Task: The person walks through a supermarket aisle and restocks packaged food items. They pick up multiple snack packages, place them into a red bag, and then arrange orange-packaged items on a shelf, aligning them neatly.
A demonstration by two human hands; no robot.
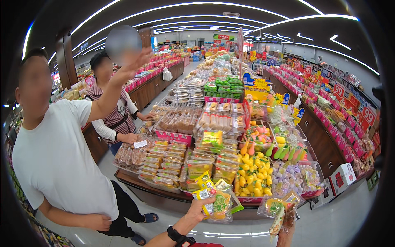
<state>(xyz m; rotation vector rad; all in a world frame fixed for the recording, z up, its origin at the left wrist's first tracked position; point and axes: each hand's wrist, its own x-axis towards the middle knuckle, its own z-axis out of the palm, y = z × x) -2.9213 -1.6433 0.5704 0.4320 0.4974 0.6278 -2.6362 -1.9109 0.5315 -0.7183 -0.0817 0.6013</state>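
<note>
My left hand, with a black watch on its wrist, is shut on several packaged snacks. Among these are a yellow packet and a clear-fronted packet with green lettering. To the right, my right hand grips more packets, mostly hidden behind them: a clear pack of yellow food, a long wrapped snack and a brown wrapped one. Both hands are in front of a display table's near edge. Just beyond lie yellow fruit-shaped items, purple-wrapped pieces and stacked packaged cakes.
A person in a white T-shirt stands at left with one arm raised. Behind, a person in a striped vest has both hands on the goods. Printed boxes sit on the floor at right, beside a wooden display counter.
</note>
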